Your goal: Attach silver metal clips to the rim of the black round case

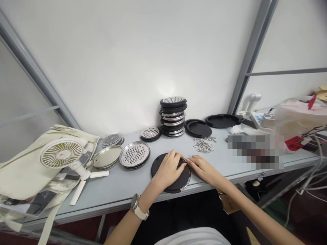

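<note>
A round black disc-shaped case [176,185] lies flat near the table's front edge, with a shiny strip showing along its right rim. My left hand [170,168] rests across its top, fingers bent and closed on the upper right rim. At that rim my right hand [200,166] pinches a small metal clip [184,160], mostly covered by the fingertips. Behind my right hand lies a loose pile of wire-like metal clips [203,144]. Left of the case sits a short stack of perforated metal discs [135,154].
A tall stack of black and silver discs [173,117] stands by the wall. Black round trays [198,128] lie right of it. Plain metal lids [106,157], a white fan [62,153] and a cream bag [22,166] are left. A plastic bag [293,119] is right.
</note>
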The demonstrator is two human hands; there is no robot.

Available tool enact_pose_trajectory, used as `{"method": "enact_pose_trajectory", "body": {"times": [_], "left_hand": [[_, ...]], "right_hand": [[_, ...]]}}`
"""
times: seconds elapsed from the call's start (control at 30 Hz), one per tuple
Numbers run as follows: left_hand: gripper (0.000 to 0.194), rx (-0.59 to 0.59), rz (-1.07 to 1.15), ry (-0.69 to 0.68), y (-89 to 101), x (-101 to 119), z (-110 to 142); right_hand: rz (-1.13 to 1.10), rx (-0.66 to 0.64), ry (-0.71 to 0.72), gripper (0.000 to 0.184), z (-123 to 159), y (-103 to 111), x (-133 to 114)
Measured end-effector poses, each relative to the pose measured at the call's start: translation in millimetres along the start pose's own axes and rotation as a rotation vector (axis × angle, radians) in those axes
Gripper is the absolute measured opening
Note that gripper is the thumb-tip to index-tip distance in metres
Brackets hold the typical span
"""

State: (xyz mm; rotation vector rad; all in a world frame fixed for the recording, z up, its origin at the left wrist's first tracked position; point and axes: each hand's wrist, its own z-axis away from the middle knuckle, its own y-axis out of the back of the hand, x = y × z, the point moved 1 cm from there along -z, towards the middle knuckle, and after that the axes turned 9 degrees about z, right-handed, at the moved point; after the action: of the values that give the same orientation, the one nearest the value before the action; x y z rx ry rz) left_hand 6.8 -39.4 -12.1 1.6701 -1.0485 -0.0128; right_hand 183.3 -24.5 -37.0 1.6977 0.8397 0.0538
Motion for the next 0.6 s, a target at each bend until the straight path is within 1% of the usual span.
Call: {"method": "enact_pose_trajectory", "body": {"times": [0.13, 0.33, 0.6], "left_hand": [[0.014, -0.016, -0.040, -0.031, 0.4, 2.1, -0.7], [0.016, -0.038, -0.035, -0.048, 1.0, 3.5, -0.2], [0.018, -0.067, -0.051, -0.053, 1.0, 3.6, -0.5]], "right_hand": [[-0.005, 0.001, 0.020, 0.045, 0.0, 0.1, -0.1], [0.006, 0.027, 0.043, 0.044, 0.4, -1.5, 0.7], [0.025, 0.042, 0.082, 0.039, 0.0, -2.5, -2.3]]}}
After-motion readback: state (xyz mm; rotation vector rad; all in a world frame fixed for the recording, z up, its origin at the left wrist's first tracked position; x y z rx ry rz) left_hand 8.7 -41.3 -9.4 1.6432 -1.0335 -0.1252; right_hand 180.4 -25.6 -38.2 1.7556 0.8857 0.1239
